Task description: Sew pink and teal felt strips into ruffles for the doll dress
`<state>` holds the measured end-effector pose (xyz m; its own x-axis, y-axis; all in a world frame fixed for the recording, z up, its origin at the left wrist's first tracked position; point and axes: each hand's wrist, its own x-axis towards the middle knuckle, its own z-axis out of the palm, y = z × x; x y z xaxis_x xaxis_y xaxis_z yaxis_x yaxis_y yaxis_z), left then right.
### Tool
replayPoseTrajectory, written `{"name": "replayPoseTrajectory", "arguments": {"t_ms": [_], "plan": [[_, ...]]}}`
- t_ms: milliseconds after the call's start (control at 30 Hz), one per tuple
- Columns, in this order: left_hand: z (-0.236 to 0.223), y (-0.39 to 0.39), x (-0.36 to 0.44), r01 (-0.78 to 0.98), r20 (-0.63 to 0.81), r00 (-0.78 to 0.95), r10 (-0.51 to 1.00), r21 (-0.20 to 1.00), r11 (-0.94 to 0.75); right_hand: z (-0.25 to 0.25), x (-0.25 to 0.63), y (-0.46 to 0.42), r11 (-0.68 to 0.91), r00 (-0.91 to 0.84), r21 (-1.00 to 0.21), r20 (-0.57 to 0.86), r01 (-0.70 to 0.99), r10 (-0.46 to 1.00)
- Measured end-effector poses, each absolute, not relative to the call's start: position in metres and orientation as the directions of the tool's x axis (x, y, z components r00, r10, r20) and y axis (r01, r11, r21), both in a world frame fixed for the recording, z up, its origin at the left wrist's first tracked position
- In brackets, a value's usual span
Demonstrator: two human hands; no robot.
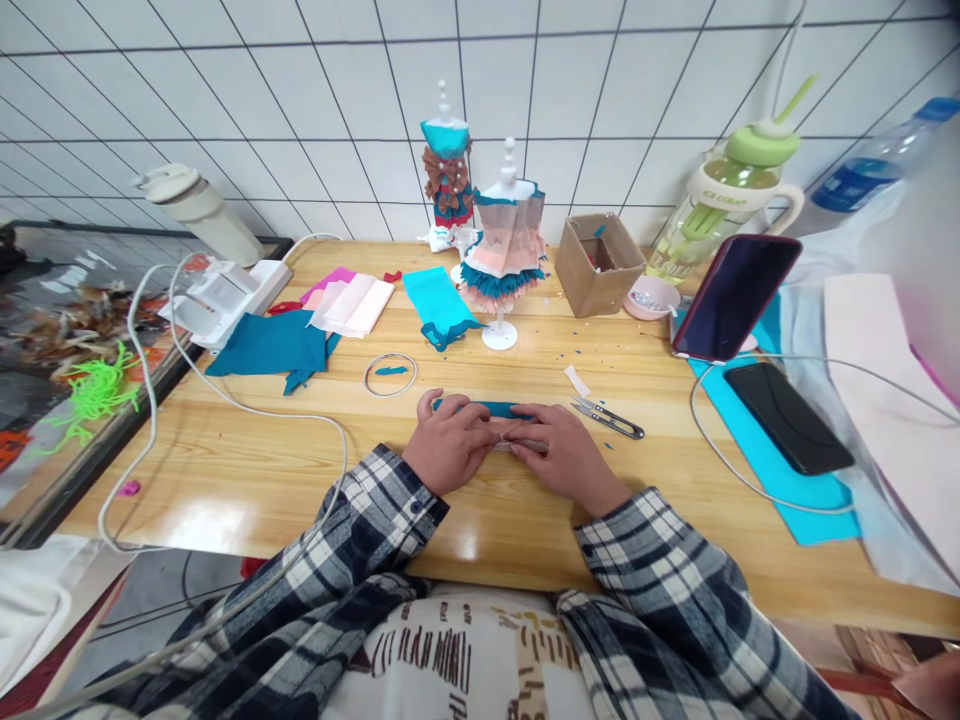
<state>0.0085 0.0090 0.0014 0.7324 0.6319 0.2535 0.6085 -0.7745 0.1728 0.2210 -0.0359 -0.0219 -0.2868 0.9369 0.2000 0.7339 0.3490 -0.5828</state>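
At the middle of the table, my left hand (454, 437) and my right hand (561, 452) meet over a narrow strip of teal and pale pink crepe paper (496, 409). The fingers of both hands are closed on it, and they cover much of the strip. Just right of my right hand lie thread snips (609, 418) and a small white scrap (577, 380). A thin ring (390, 374) rests beyond my left hand with a teal scrap inside it. Behind stands a small mannequin in a pink and teal paper dress (506, 240).
A second dressed mannequin (448, 175), a cardboard box (598, 262) and a pink bowl of beads (651, 298) stand near the wall. Teal paper (262, 345) and a power strip (232, 300) lie left. Two phones, one propped (736, 297) and one flat (787, 417), are right. White cables cross the left side.
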Motion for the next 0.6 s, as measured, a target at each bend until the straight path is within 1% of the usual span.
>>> {"name": "replayPoseTrajectory", "arguments": {"t_ms": [200, 433, 500, 600], "plan": [[0.003, 0.007, 0.010, 0.609, 0.251, 0.738, 0.627, 0.151, -0.778, -0.016, 0.219, -0.038, 0.348, -0.291, -0.531, 0.191, 0.773, 0.938], [0.003, 0.006, 0.009, 0.605, 0.255, 0.738, 0.625, 0.159, -0.780, 0.002, 0.212, -0.047, 0.356, -0.317, -0.335, 0.166, 0.872, 0.934], [0.002, 0.007, 0.009, 0.607, 0.251, 0.737, 0.628, 0.163, -0.778, 0.004, 0.212, -0.049, 0.355, -0.317, -0.326, 0.165, 0.876, 0.934], [0.001, 0.007, 0.009, 0.609, 0.243, 0.737, 0.631, 0.168, -0.775, 0.004, 0.212, -0.049, 0.327, -0.288, -0.363, 0.157, 0.873, 0.945]]}}
